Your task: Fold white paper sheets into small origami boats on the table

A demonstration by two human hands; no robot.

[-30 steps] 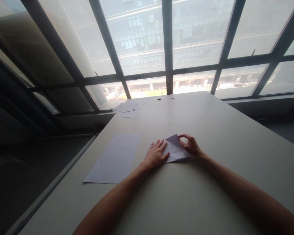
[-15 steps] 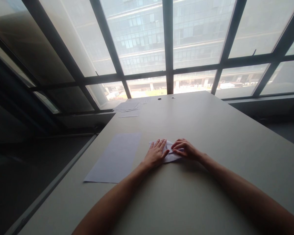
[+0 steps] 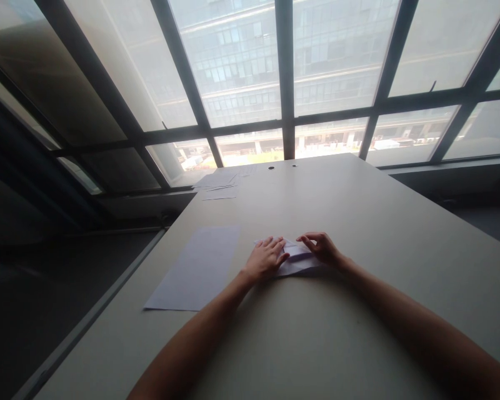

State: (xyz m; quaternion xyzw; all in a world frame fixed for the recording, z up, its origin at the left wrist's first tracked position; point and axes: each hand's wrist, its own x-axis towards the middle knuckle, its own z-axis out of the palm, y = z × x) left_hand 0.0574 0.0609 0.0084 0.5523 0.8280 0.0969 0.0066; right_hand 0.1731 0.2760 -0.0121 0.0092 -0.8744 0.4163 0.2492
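A folded piece of white paper (image 3: 298, 263) lies on the table in front of me, with creases and a layered flap showing. My left hand (image 3: 265, 258) rests flat on its left part, fingers stretched out and thumb to the side, hiding that end. At the paper's right end is my right hand (image 3: 321, 248), its fingers loosely bent and a little apart. Those fingertips hover over or near the upper edge; whether they touch the paper I cannot tell.
A flat sheet of white paper (image 3: 195, 269) lies left of my left hand, near the table's left edge. Several loose papers (image 3: 216, 180) are at the far left corner. The pale table (image 3: 300, 339) reaches toward large windows (image 3: 241, 61).
My right hand has shifted right and lifted off the middle of the folded paper, showing more of its creased surface. My left hand stays almost in place.
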